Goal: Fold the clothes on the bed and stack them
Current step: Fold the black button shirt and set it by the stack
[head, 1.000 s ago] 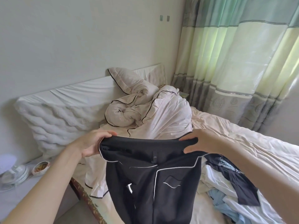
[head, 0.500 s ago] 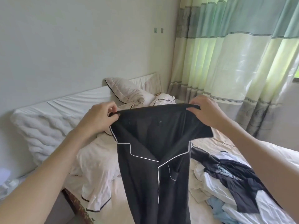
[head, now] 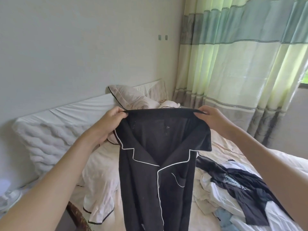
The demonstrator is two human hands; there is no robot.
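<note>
Our left hand [head: 108, 124] and right hand [head: 211, 119] each pinch one black shirt [head: 160, 164] between them; one clothes pile [head: 241, 194] lies below our right hand.

I'm seeing a matt black cloth shirt [head: 150, 164], soft weave, edged with smooth white piping, slightly speckled with lint. Behind it the cream bedding [head: 100, 177] looks like crumpled, dull cotton. The headboard cover [head: 50, 135] is white fabric, quilted in wavy ridges. The curtain [head: 241, 64] is thin, faintly sheeny cloth letting light through. The wall [head: 83, 47] looks smooth, matt paint.
</note>
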